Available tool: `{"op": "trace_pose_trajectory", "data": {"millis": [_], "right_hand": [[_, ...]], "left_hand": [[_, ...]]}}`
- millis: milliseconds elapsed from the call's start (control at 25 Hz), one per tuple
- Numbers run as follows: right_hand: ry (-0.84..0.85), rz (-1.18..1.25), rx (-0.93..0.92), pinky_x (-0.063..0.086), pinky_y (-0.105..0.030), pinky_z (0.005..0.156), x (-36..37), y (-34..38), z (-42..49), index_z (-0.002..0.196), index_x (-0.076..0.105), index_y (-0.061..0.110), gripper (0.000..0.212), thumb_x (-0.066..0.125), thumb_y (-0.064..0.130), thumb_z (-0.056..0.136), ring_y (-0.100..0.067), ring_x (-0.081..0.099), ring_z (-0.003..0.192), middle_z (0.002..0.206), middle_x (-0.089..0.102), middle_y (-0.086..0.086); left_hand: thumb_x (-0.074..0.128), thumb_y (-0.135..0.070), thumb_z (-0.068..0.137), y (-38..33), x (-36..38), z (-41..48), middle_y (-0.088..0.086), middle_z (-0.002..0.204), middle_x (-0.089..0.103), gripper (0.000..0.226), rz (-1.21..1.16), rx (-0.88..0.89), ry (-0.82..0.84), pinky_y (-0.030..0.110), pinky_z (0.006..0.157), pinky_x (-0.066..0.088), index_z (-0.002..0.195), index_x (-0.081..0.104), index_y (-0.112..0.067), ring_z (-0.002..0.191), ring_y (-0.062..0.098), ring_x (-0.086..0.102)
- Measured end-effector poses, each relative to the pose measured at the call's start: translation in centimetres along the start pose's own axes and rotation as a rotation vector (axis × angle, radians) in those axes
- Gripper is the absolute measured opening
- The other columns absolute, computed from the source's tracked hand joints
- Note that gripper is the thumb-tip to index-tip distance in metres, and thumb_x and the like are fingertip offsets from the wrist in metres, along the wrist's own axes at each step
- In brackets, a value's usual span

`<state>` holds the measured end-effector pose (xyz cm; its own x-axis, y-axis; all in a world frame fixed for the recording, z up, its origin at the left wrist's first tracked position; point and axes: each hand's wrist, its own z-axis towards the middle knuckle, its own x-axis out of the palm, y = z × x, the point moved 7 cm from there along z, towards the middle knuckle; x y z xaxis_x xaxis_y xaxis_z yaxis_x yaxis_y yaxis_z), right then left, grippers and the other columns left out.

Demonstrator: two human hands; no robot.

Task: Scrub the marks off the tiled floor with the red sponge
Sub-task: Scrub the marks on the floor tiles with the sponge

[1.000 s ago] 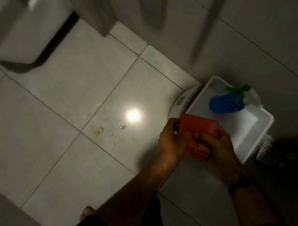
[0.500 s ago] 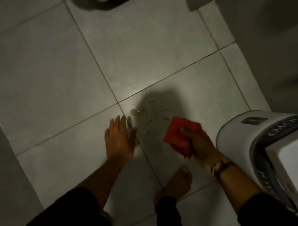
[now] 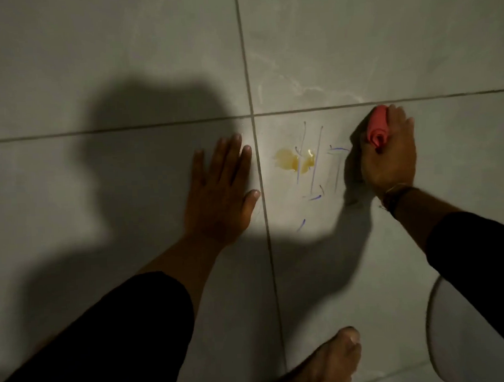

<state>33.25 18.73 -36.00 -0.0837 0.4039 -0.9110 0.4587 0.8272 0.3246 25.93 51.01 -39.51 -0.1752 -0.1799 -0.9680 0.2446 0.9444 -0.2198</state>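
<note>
To scrub well, the right hand (image 3: 387, 153) should press the red sponge (image 3: 377, 129) flat and drag it leftward over the marks (image 3: 316, 162) in firm, short strokes. That hand is closed around the sponge, bunched under its fingers on the tiled floor (image 3: 124, 66). The marks (purple lines, yellow smear) lie just left of it; the left hand (image 3: 222, 189) rests open and flat beyond them.

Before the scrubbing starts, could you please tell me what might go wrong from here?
1. The yellow smear sits among the purple pen lines; one sweep of the red sponge may spread it across them.
2. The left hand lies flat just beside the marks and could get smeared.
3. The bare foot is close, and a wet tile may be slippery.
</note>
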Motion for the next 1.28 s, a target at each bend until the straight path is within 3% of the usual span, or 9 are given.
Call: {"op": "trace_pose_trajectory", "data": {"millis": [200,400,560,720,840,920,1040,1160,1280], "right_hand": [[-0.085,-0.101,-0.025,0.009,-0.062,0.134,1.6,2.2,0.3,0.17,0.016,0.005,0.084,0.049,0.043,0.103,-0.047,0.007,0.167,0.18,0.015,-0.02],[-0.162,-0.166,-0.042,0.011,-0.062,0.134,3.5,8.1,1.7,0.17,0.019,0.006,0.083,0.049,0.044,0.103,-0.042,0.01,0.168,0.18,0.017,-0.016],[-0.111,-0.174,-0.374,0.008,-0.06,0.136,7.0,14.6,-1.3,0.17,0.022,0.007,0.081,0.047,0.048,0.106,-0.042,0.014,0.167,0.179,0.021,-0.017],[0.175,-0.331,-0.693,0.007,-0.057,0.138,10.7,11.8,-14.6,0.173,0.01,0.016,0.081,0.031,0.06,0.108,-0.034,0.004,0.17,0.183,0.002,-0.007],[0.233,-0.412,-0.564,0.018,-0.065,0.134,8.3,3.5,-19.8,0.172,-0.002,0.018,0.086,0.036,0.057,0.105,-0.034,-0.003,0.169,0.181,-0.014,-0.004],[0.141,-0.3,-0.378,0.014,-0.067,0.133,5.6,1.3,-14.9,0.172,0.007,0.013,0.084,0.034,0.05,0.102,-0.036,-0.003,0.17,0.183,-0.004,-0.011],[-0.038,-0.176,-0.22,0.016,-0.067,0.132,4.7,6.7,-4.1,0.17,0.024,0.007,0.082,0.038,0.049,0.101,-0.045,0.008,0.167,0.18,0.017,-0.02],[-0.071,-0.293,-0.44,0.012,-0.064,0.135,8.7,13.1,-5.6,0.171,0.02,0.01,0.079,0.04,0.049,0.105,-0.043,0.01,0.168,0.181,0.015,-0.017],[0.117,-0.442,-0.6,0.016,-0.067,0.134,12.4,8.5,-20.4,0.172,0.015,0.016,0.076,0.035,0.054,0.109,-0.036,0.002,0.17,0.182,0.0,-0.009]], "left_hand": [[0.044,-0.048,0.101,-0.1,-0.4,0.4,0.013,0.18,0.016,0.08,-0.018,0.012,-0.045,0.064,0.131,0.013,0.169,0.025,-0.011,0.167,0.032,0.013],[0.033,-0.044,0.108,-0.2,0.0,-0.3,0.016,0.181,0.011,0.076,0.052,0.012,-0.057,0.057,0.134,0.01,0.17,0.013,-0.004,0.168,0.031,0.011],[0.036,-0.04,0.107,1.2,-0.6,-0.5,0.016,0.18,0.015,0.074,0.035,-0.019,-0.101,0.052,0.134,0.017,0.17,0.018,-0.006,0.167,0.031,0.015],[0.041,-0.04,0.105,1.8,-1.2,0.1,0.019,0.179,0.016,0.076,0.027,-0.044,-0.087,0.055,0.133,0.014,0.168,0.022,-0.003,0.166,0.035,0.017],[0.037,-0.042,0.106,1.7,-0.9,-0.1,0.019,0.18,0.01,0.077,0.032,-0.026,-0.066,0.056,0.134,0.007,0.169,0.017,-0.003,0.167,0.034,0.011],[0.034,-0.043,0.107,1.8,-0.6,-0.3,0.018,0.181,0.006,0.077,0.048,-0.021,-0.055,0.057,0.135,0.006,0.17,0.013,-0.004,0.168,0.033,0.005],[0.031,-0.043,0.107,1.7,-0.2,-0.5,0.018,0.181,0.004,0.077,0.065,-0.01,-0.066,0.058,0.135,0.007,0.17,0.012,-0.004,0.168,0.033,0.003],[0.034,-0.042,0.105,1.8,-0.3,0.0,0.017,0.181,0.005,0.078,0.035,-0.019,-0.058,0.059,0.134,0.005,0.17,0.013,-0.005,0.168,0.033,0.007],[0.033,-0.042,0.105,1.8,-0.4,0.1,0.017,0.181,0.004,0.078,0.038,-0.016,-0.045,0.058,0.133,0.003,0.17,0.012,-0.004,0.168,0.033,0.007]]}}
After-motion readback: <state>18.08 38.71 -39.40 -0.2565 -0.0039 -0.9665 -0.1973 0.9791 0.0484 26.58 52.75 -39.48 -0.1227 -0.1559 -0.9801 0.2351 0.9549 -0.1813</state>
